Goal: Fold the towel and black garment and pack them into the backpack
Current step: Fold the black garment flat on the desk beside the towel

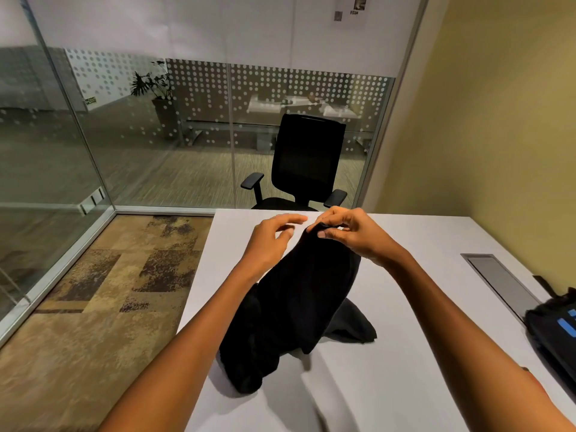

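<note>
The backpack (558, 332) at the right edge of the worktop (405, 385) is black and bears bright blue lettering, cut off by the frame and not readable; a paper sheet (350, 9) on the far white wall carries small dark print, too blurred to read. The black garment (296, 307) is plain, soft and matt, with no marking showing; its top edge is lifted above the worktop while its lower folds lie crumpled on the white surface. The right hand (352, 233) pinches that top edge, its grip closed on the cloth; the left hand (271, 236) hovers just beside it, fingers relaxed and loose, holding nothing. A black office chair (307, 163) stands beyond the worktop.
</note>
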`<state>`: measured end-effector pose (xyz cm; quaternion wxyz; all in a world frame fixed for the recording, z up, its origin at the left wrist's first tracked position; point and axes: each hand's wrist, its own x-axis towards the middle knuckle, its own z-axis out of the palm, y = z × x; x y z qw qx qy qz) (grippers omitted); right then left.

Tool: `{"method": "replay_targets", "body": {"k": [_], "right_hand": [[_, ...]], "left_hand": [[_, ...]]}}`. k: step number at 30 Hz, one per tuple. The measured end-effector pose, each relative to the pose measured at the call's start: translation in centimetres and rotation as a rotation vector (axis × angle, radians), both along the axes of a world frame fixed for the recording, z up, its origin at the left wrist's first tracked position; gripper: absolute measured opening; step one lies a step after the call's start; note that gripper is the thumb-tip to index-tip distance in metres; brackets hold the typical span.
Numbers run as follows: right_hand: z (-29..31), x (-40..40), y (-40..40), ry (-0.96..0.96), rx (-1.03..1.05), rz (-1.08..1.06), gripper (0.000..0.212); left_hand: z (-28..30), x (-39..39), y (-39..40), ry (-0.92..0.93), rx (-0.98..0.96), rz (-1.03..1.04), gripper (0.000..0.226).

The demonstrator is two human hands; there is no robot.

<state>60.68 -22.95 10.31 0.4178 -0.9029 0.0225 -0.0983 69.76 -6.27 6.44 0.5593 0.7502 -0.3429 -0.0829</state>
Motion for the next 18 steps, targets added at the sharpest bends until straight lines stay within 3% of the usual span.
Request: {"method": "replay_targets", "body": {"k": [3,7,14,18], "right_hand": [[-0.3,-0.2,0.0,-0.028,-0.008,0.023,0.020],[-0.4,-0.8,-0.8,-0.130,0.104,-0.045,0.021],[-1.4,-1.6,-1.2,-0.192,0.236,-0.065,0.022],[-1.7,-1.1,-0.5,-0.211,0.150,-0.073,0.022]], "left_hand": [[0.6,-0.2,-0.6,0.037,-0.032,-0.160,0.030],[0.4,-0.1,-0.5,0.161,-0.032,-0.206,0.018],[-0.3,-0.4,-1.5,0.268,-0.156,0.058,0.017],[0.7,-0.9,-1.9,0.371,-0.247,0.059,0.013]]}}
